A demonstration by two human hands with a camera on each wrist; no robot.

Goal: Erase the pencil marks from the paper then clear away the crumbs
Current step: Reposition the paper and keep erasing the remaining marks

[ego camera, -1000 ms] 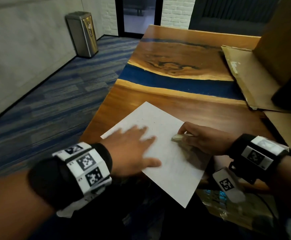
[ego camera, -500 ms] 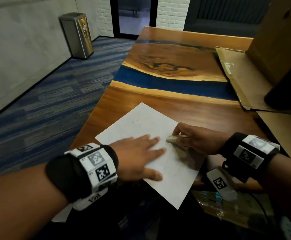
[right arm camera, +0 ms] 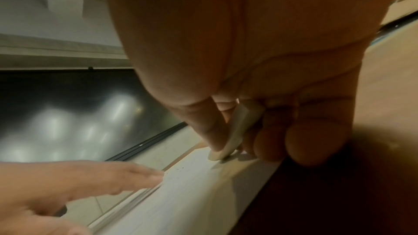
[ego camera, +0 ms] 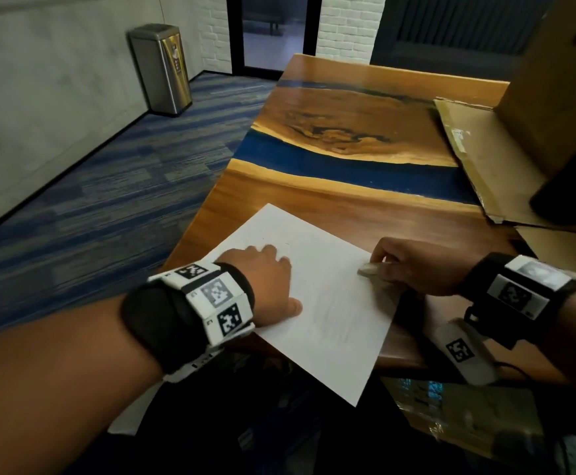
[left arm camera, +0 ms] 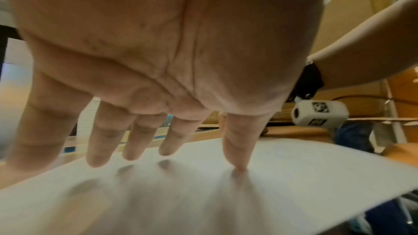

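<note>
- Two hands work on one sheet of paper [ego camera: 317,303], which lies on the near end of the wooden counter [ego camera: 365,207]; the paper's near corner hangs past the counter's edge.
- Left hand [ego camera: 266,279] rests on the left part of the paper, its grip released: fingers [left arm camera: 99,142] straight and spread, the thumb tip pressed down onto the sheet in the left wrist view.
- Right hand [ego camera: 413,265] sits at the paper's right edge, its grip closed round a pale eraser [ego camera: 370,269], which is pinched between thumb and fingers.
- In the right wrist view the eraser [right arm camera: 228,137] stands tilted, its lower tip touching the paper [right arm camera: 192,194] near that right edge.
- Faint grey pencil marks [ego camera: 334,313] smear the paper between the two hands.
- A few small dark crumbs [right arm camera: 178,168] lie on the paper just left of the eraser tip, toward the left hand [right arm camera: 74,181].
- Beyond the paper, a blue band [ego camera: 348,166] crosses the counter.
- Flattened cardboard [ego camera: 478,166] lies on the counter to the far right of the paper.
- A steel bin [ego camera: 163,66] stands on the carpet well to the far left of the paper, against the wall.
</note>
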